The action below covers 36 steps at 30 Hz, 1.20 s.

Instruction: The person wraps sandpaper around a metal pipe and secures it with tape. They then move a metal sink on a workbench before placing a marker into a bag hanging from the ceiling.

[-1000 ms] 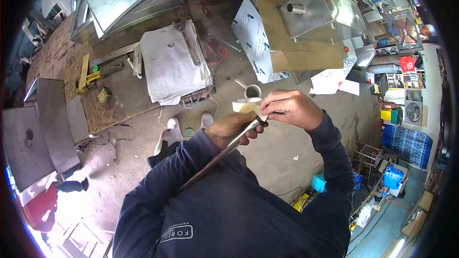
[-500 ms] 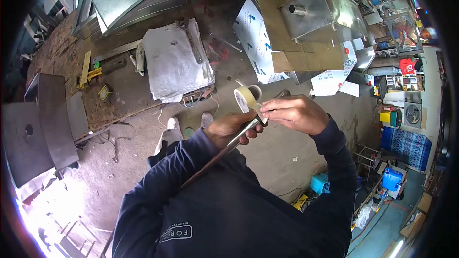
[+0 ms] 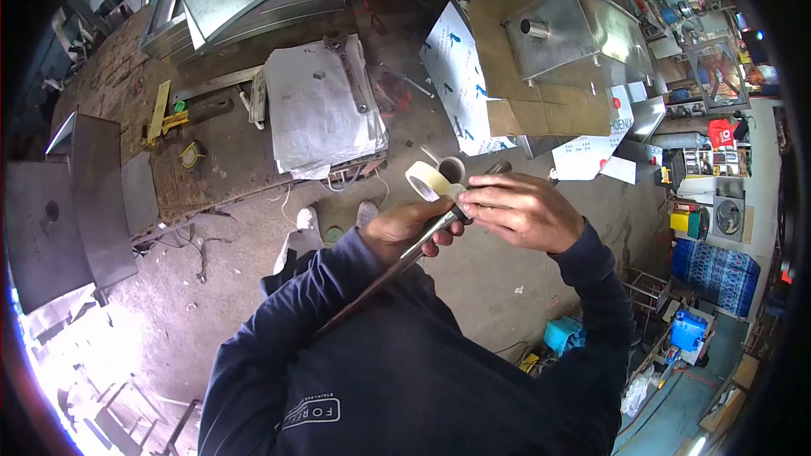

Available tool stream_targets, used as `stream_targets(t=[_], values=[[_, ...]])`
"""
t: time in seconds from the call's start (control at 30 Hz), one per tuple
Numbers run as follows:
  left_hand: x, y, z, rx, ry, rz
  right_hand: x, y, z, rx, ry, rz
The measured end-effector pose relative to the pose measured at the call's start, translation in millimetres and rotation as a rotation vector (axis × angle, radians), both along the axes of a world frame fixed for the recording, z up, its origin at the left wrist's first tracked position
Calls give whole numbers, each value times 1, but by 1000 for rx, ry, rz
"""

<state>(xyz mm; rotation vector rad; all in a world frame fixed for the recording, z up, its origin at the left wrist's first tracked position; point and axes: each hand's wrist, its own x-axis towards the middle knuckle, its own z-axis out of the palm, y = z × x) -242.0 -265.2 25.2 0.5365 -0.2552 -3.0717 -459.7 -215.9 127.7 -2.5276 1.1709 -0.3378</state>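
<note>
My left hand is wrapped round a long metal rod, which runs down toward my chest. The fingers of my right hand are pressed together at the rod's upper part, on a strip of tape by the dark band there. A roll of cream masking tape hangs at the rod, just above my left hand. Behind it shows a second round, darker-cored piece. The rod's dark upper end sticks out past my right fingers.
On the wooden workbench lie a stack of papers, a wrench and a yellow tape measure. A metal box stands on cardboard at the upper right. A blue container is at the lower right.
The tape roll has tilted and shifted slightly left. My right fingers have flattened over the rod. The surroundings have shifted a little as the head moved.
</note>
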Motion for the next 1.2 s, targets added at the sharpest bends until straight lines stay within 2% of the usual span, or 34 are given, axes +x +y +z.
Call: stream_targets(t=[0.17,0.37,0.43,0.47,0.57,0.67,0.77,0.9,1.03,1.17,1.2], values=[[6,-2,-3,30,10,22,-3,6,-8,-128,73,-48],[3,3,-1,-6,-24,34,-4,-2,-33,-165,-167,-194],[1,5,3,-96,-93,9,-6,-9,-21,89,-207,-162],[0,7,4,-97,-94,5,-2,-12,-16,128,-197,-184],[-3,11,4,-110,-92,11,-5,-17,-10,115,-124,-77],[-1,13,1,-76,-80,0,-8,-18,-17,185,-132,-78],[0,13,0,-78,-82,28,-15,-20,-31,151,-179,-32],[-2,14,-3,-59,-72,28,-16,-22,-27,301,-157,-138],[-7,13,2,-80,-91,4,-15,-29,-15,434,-68,-142],[-6,11,12,-108,-75,34,-17,-32,-10,461,-122,-113],[-7,11,11,-103,-64,34,-18,-32,-11,396,-105,-71]])
